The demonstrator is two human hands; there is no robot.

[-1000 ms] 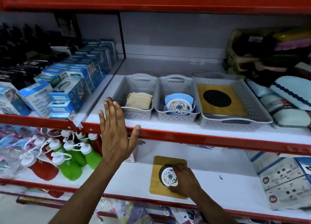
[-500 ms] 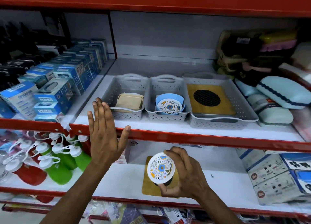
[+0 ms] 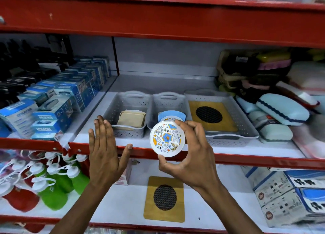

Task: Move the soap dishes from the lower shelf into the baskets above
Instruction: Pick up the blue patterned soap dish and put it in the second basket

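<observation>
My right hand (image 3: pixel 191 156) clamps the round floral soap dish (image 3: pixel 166 139) by its rim, near the middle basket (image 3: pixel 168 100); my left hand (image 3: pixel 105 151), fingers spread flat, rests on the red shelf edge (image 3: pixel 246 159).

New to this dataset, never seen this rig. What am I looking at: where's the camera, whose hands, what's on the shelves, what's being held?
There is no robot here. A person wears one wide-angle camera on the head, looking forward and down, so both arms come in from the bottom of the picture.

The scene is a shop rack with red-edged shelves. On the upper shelf stand three grey baskets: the left basket holds beige dishes, the middle basket blue and patterned round ones, the right basket a wooden dish with a dark mesh circle. A matching wooden dish lies on the lower shelf.

The right hand holds a round floral soap dish by its rim, in front of the middle basket. The left hand is open, resting on the shelf's red edge.
</observation>
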